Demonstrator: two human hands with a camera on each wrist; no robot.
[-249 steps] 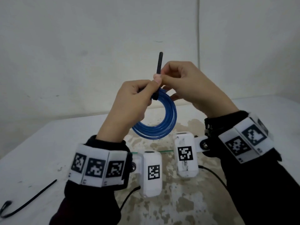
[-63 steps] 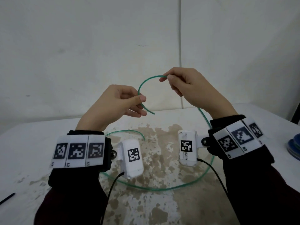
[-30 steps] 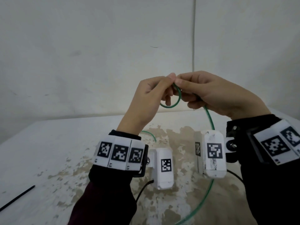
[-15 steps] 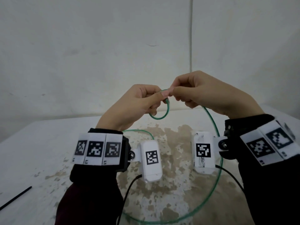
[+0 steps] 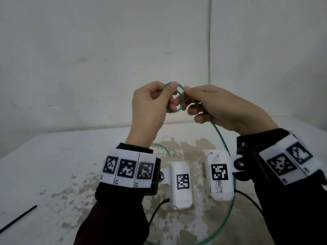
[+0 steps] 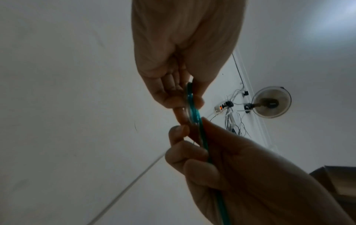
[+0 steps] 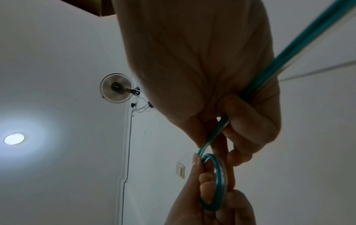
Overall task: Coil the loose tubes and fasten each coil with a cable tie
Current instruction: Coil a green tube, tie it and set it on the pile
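Stained white table [image 5: 53, 167], bare white wall [image 5: 88, 50] — black cable tie [image 5: 18, 219] lying left.

White table [image 5: 53, 167], its paint worn off in brown patches through the middle toward the near edge. A black cable tie [image 5: 17, 219] lies flat at the near left, angled, well apart from everything else. The slack of the green tube [image 5: 228, 220] seems to rest on the worn patch, curving round the near right; a second bit of it shows farther back near the middle.
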